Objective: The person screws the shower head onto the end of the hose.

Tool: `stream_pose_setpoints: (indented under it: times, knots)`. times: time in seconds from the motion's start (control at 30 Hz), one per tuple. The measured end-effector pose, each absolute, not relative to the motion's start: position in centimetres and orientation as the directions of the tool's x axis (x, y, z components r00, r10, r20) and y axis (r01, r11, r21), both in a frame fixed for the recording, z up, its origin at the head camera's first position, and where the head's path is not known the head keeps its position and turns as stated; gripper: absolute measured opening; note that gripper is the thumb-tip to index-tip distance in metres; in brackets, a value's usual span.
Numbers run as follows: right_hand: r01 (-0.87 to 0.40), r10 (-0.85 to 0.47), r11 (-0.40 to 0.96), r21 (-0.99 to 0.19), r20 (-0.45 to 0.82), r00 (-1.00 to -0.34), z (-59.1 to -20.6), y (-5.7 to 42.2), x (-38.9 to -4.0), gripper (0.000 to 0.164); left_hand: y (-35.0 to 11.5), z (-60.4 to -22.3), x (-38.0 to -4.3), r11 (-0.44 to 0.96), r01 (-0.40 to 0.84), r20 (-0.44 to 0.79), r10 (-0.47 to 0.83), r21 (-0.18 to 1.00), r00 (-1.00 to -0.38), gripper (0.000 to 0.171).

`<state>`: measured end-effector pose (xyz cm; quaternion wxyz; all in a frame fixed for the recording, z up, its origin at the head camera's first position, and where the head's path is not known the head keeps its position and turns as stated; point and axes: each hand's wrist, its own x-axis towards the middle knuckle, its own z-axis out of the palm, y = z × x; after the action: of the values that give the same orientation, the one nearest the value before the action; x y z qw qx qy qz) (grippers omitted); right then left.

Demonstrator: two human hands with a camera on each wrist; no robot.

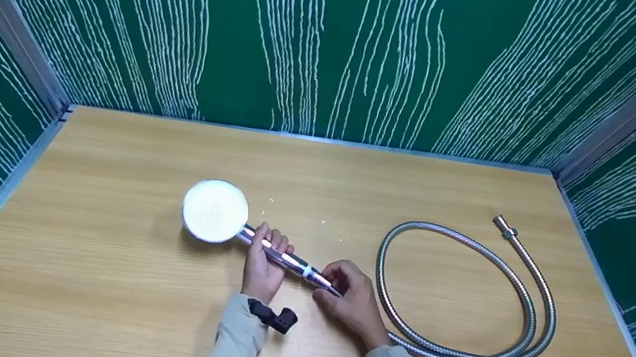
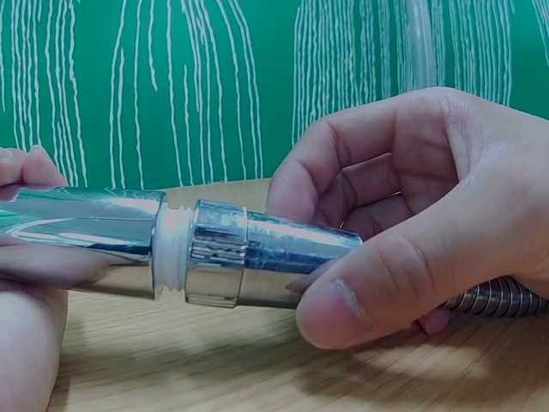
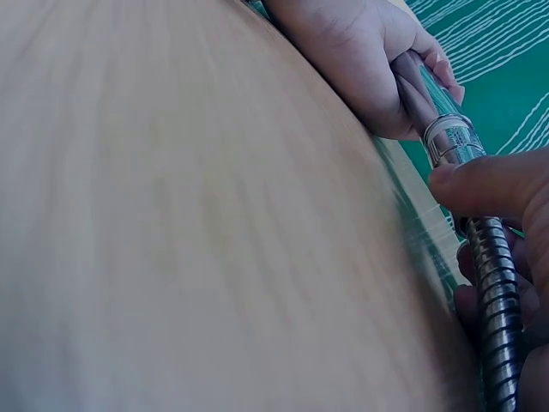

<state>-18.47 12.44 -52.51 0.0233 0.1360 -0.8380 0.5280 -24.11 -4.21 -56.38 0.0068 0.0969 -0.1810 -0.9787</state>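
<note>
My left hand (image 1: pixel 265 264) grips the chrome handle of a shower head (image 1: pixel 215 211), whose round white face is turned upward on the left. At the handle's lower end a band of white thread (image 2: pixel 174 245) shows between the handle and a tapered chrome hose connector (image 2: pixel 283 249), lined up with it. Thumb and fingers of my right hand (image 1: pixel 354 299) pinch that connector; in the left wrist view the thumb lies along its near side. From the connector a ribbed metal shower hose (image 3: pixel 497 300) runs back under the right palm.
The rest of the hose (image 1: pixel 380 261) lies looped on the wooden table (image 1: pixel 117 169) at right, its other end fitting (image 1: pixel 504 226) pointing toward the back. Several small white specks dot the table beyond the hands. Green white-streaked walls (image 1: pixel 341 45) enclose the back and sides.
</note>
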Motion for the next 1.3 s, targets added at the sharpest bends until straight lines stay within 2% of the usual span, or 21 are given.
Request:
stream_pose_setpoints:
  times: [0.3,0.9,1.3]
  knots:
    - [-0.268,-0.213,0.398,-0.877,0.196,-0.957,-52.20,12.47,-18.45,0.028,-4.32,-56.47,-24.14,-0.935,-0.008,-0.152,-0.049,0.355,-0.987,0.037]
    - [-0.272,-0.219,0.399,-0.876,0.197,-0.956,-52.14,12.48,-18.31,0.025,-4.23,-56.25,-23.98,-0.938,-0.021,-0.191,-0.049,0.346,-0.980,0.036]
    - [-0.288,-0.222,0.393,-0.873,0.214,-0.951,-52.33,12.67,-18.24,0.023,-4.14,-56.32,-23.95,-0.938,-0.026,-0.172,-0.036,0.344,-0.984,0.036]
